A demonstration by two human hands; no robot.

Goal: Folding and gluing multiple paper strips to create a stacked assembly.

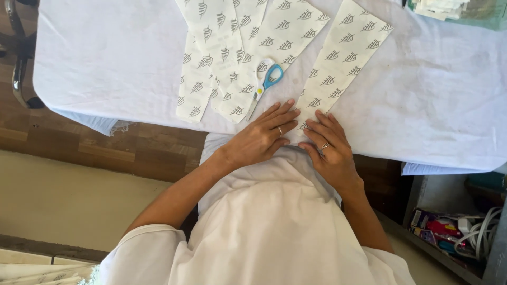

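From your head camera, your left hand and right hand lie flat, fingers stretched out and gripping nothing, pressing the near end of a patterned fabric strip at the near edge of the white-covered table. Blue-handled scissors rest on other patterned fabric pieces just beyond your left hand, further from that edge.

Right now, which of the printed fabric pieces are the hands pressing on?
The long strip on the right, lying apart from the others. Both the left hand and right hand press its near end; the other pieces overlap under the scissors.
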